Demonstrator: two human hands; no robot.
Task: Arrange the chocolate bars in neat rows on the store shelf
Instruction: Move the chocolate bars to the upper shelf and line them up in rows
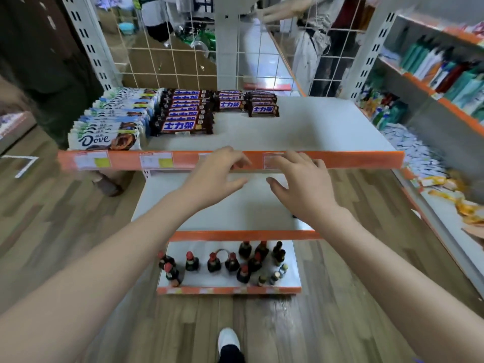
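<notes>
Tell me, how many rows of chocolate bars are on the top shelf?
4. White-and-blue Dove bars at the left end, a long row of dark brown bars beside them, then two short dark brown rows near the back. Bars underneath may be hidden.

Wide bare shelf (301, 127) ahead and right of the 4 bar rows (183, 111), only the orange lip (366, 159) to clear in front, wire grid (170, 56) closing off the back.
</notes>
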